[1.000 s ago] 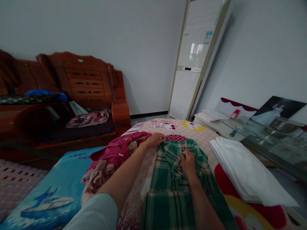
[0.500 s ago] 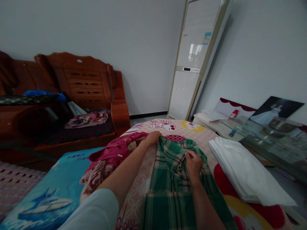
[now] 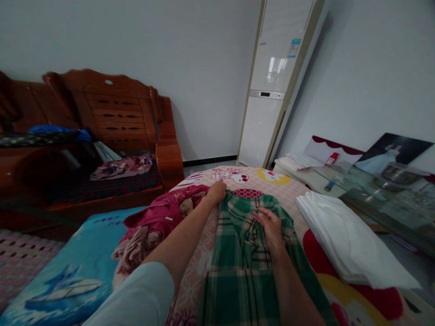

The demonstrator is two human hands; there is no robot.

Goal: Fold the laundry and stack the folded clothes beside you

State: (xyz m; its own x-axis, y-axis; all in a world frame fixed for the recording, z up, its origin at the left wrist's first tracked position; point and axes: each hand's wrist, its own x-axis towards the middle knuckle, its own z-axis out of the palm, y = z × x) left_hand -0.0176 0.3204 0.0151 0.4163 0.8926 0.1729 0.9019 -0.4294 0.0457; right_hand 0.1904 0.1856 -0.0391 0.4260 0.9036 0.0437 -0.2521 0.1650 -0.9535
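Note:
A green plaid shirt lies spread on the patterned bed cover, its cloth bunched and creased near the middle. My left hand is closed on the far left corner of the shirt. My right hand pinches the bunched plaid cloth right of the middle, its other fingers loosely extended. Beside my left forearm sits a heap of clothes with a magenta garment on top and a brownish-pink crumpled cloth in front.
Folded white cloth lies to the right, near a glass shelf holding a metal bowl. A blue printed mat is at left. Behind stand a wooden bench and a tall white air conditioner.
My right hand has moved slightly left along the shirt, and its fingers have loosened and spread somewhat. My left hand keeps its hold at the corner, shifted slightly up in view.

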